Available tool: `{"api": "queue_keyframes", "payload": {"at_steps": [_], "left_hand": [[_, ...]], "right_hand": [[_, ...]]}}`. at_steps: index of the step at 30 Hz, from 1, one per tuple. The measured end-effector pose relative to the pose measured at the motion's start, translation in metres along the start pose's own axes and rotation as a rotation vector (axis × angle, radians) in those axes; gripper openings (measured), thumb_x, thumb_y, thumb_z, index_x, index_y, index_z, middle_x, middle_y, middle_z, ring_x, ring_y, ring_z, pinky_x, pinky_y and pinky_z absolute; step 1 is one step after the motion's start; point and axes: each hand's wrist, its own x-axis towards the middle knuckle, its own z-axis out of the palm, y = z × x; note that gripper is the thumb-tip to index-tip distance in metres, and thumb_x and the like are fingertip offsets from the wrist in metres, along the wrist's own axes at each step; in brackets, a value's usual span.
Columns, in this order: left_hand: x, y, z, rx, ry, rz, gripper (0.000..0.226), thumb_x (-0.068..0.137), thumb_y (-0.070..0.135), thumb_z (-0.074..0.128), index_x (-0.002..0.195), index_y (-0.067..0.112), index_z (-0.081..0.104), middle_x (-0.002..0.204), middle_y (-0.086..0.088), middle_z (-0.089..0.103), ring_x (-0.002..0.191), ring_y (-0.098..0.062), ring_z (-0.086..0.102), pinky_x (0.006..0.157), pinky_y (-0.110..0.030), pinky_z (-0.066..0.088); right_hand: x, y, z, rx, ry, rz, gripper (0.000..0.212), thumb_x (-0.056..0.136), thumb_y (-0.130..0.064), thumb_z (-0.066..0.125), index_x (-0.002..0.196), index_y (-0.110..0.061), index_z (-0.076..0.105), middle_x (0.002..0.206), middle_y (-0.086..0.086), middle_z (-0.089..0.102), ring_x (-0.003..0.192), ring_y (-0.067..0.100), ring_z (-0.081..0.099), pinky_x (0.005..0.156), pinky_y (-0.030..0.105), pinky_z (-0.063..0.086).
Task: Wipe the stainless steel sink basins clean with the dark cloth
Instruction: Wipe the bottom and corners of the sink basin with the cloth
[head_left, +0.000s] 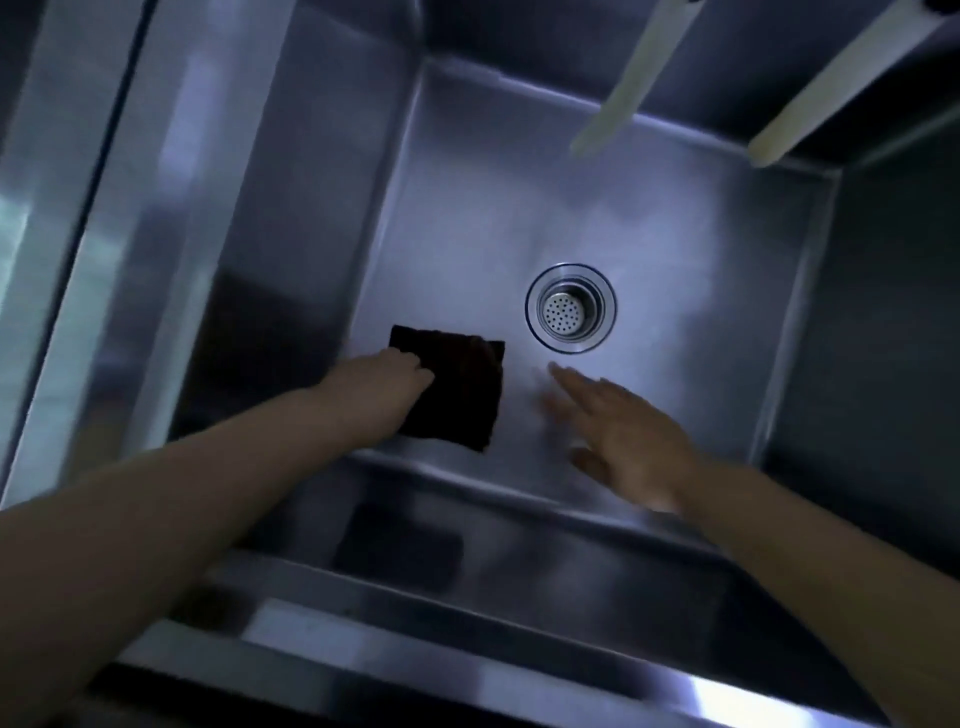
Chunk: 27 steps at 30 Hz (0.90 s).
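Observation:
I look straight down into a deep stainless steel sink basin (597, 218). A dark square cloth (460, 395) lies flat on the basin floor near its front left corner. My left hand (387, 387) presses on the cloth's left edge, fingers curled onto it. My right hand (621, 431) hovers to the right of the cloth, apart from it, fingers spread and blurred, holding nothing. The round perforated drain strainer (570, 309) sits just beyond both hands.
Two pale spouts reach over the basin's far edge, a left spout (628, 78) and a right spout (836, 85). The steel divider wall (156, 218) rises on the left. The front rim (467, 660) runs below my forearms.

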Motion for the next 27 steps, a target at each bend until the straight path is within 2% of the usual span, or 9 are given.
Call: {"api": "queue_keyframes", "payload": {"at_steps": [3,6,8,12,15,18,21,24,27], "left_hand": [[0.027,0.002,0.014,0.206,0.054,0.305,0.062,0.095,0.026,0.048,0.149,0.015,0.019,0.156,-0.012,0.018,0.139,-0.028,0.024,0.112,-0.039,0.027],[0.056,0.001,0.024,0.380,0.188,0.451,0.077,0.091,0.053,0.039,0.151,0.014,0.010,0.158,-0.008,0.004,0.146,-0.026,0.004,0.118,-0.043,-0.002],[0.068,0.005,0.036,0.396,0.189,0.476,0.081,0.088,0.060,0.028,0.151,0.014,0.006,0.158,-0.006,0.002,0.145,-0.025,-0.002,0.117,-0.045,-0.009],[0.060,-0.005,0.055,0.279,0.286,0.304,0.081,0.082,0.057,0.043,0.146,0.011,0.027,0.153,-0.011,0.027,0.142,-0.027,0.019,0.115,-0.048,0.007],[0.050,-0.020,0.061,0.086,0.446,0.147,0.090,0.076,0.047,0.065,0.143,0.000,0.027,0.149,-0.022,0.030,0.140,-0.031,0.021,0.115,-0.045,0.003],[0.063,-0.027,0.046,-0.114,0.541,-0.068,0.089,0.076,0.037,0.075,0.136,-0.013,0.032,0.144,-0.034,0.029,0.136,-0.045,0.023,0.113,-0.053,0.015],[0.083,-0.032,0.025,-0.209,0.542,-0.213,0.076,0.081,0.032,0.070,0.130,-0.016,0.038,0.142,-0.037,0.029,0.135,-0.050,0.023,0.111,-0.060,0.017],[0.084,-0.031,0.027,-0.011,0.477,-0.082,0.073,0.085,0.040,0.050,0.131,-0.015,0.039,0.142,-0.035,0.033,0.134,-0.047,0.029,0.112,-0.058,0.014],[0.051,-0.025,0.052,0.256,0.329,0.326,0.079,0.080,0.050,0.039,0.132,-0.009,0.042,0.138,-0.032,0.041,0.128,-0.045,0.041,0.109,-0.056,0.018]], "right_hand": [[-0.042,0.011,-0.014,0.094,0.010,0.176,0.067,0.095,-0.039,0.044,0.150,-0.031,0.007,0.152,-0.014,-0.016,0.141,0.018,0.021,0.110,0.027,0.021],[-0.055,0.012,-0.019,0.167,0.084,0.276,0.055,0.096,-0.039,0.044,0.147,-0.036,0.023,0.156,-0.013,0.012,0.139,0.013,0.027,0.109,0.024,0.024],[-0.058,0.016,-0.019,0.204,0.139,0.337,0.051,0.096,-0.038,0.045,0.145,-0.034,0.031,0.153,-0.010,0.027,0.138,0.011,0.029,0.108,0.023,0.024],[-0.063,0.032,-0.015,0.246,0.241,0.436,0.048,0.092,-0.028,0.055,0.139,-0.024,0.045,0.146,0.000,0.042,0.133,0.018,0.039,0.104,0.021,0.024],[-0.064,0.043,-0.007,0.293,0.277,0.514,0.046,0.090,-0.023,0.058,0.135,-0.019,0.051,0.142,0.005,0.048,0.129,0.023,0.045,0.105,0.026,0.028],[-0.064,0.050,0.001,0.363,0.313,0.554,0.044,0.090,-0.021,0.059,0.133,-0.016,0.053,0.138,0.008,0.051,0.127,0.025,0.047,0.105,0.027,0.029],[-0.065,0.056,0.007,0.434,0.307,0.585,0.042,0.090,-0.022,0.058,0.132,-0.016,0.054,0.136,0.007,0.053,0.127,0.023,0.048,0.106,0.025,0.027],[-0.064,0.063,0.007,0.474,0.354,0.603,0.039,0.090,-0.022,0.059,0.128,-0.014,0.057,0.131,0.009,0.058,0.120,0.025,0.053,0.103,0.025,0.031],[-0.061,0.064,0.002,0.573,0.377,0.640,0.040,0.090,-0.028,0.057,0.129,-0.019,0.056,0.129,0.006,0.059,0.114,0.023,0.057,0.099,0.028,0.038]]}}
